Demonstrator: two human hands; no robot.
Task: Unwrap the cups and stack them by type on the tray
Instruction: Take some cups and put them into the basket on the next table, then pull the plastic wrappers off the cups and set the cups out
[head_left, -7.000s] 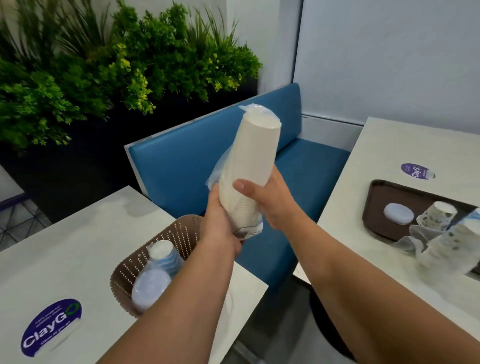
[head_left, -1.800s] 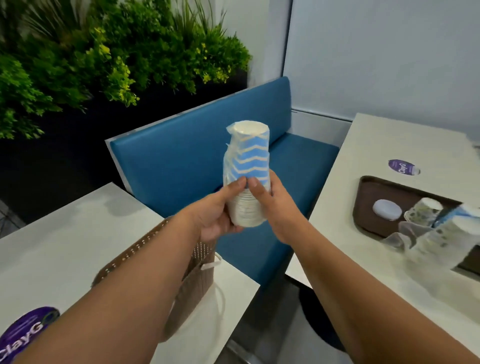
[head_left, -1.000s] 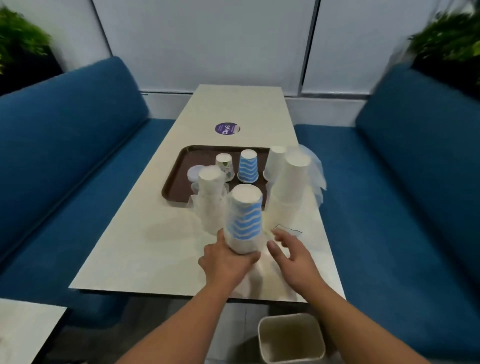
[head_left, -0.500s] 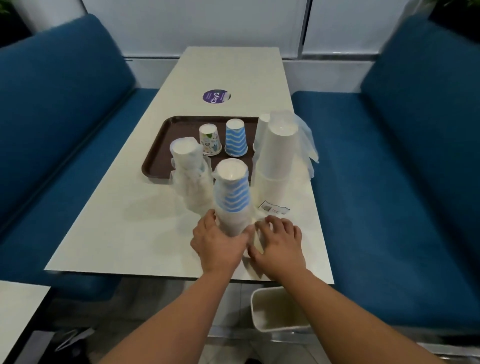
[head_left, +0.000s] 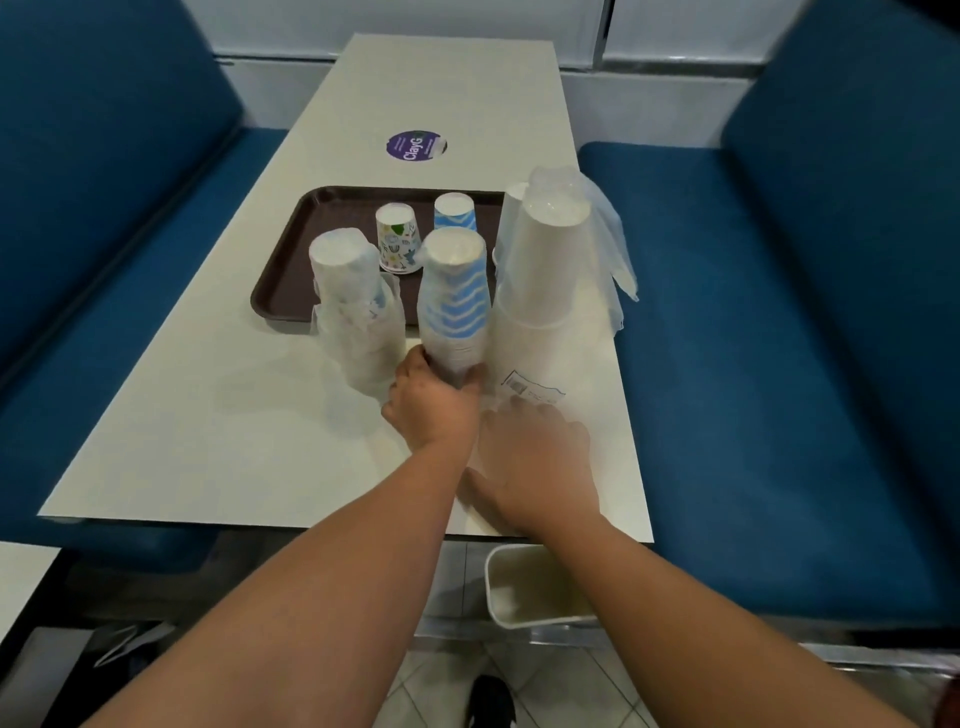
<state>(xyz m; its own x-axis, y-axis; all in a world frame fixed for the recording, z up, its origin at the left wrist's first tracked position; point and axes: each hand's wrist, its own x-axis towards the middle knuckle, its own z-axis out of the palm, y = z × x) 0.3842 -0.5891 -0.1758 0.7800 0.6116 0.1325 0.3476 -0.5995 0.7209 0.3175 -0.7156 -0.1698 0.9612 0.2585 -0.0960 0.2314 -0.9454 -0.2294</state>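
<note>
Head view: the left hand (head_left: 431, 402) has its grip closed around the base of the blue-wave cup stack (head_left: 454, 301), a tapered paper column in clear film, standing upside down on the pale matte worktop (head_left: 208, 431) near its near edge. The right hand (head_left: 535, 457) lies flat, grip open, on crinkled plastic wrap beside it. A taller plain white stack (head_left: 540, 291) stands just right; a film-wrapped patterned stack (head_left: 353, 306) just left. The brown tray (head_left: 291, 275) behind carries single upturned cups.
</note>
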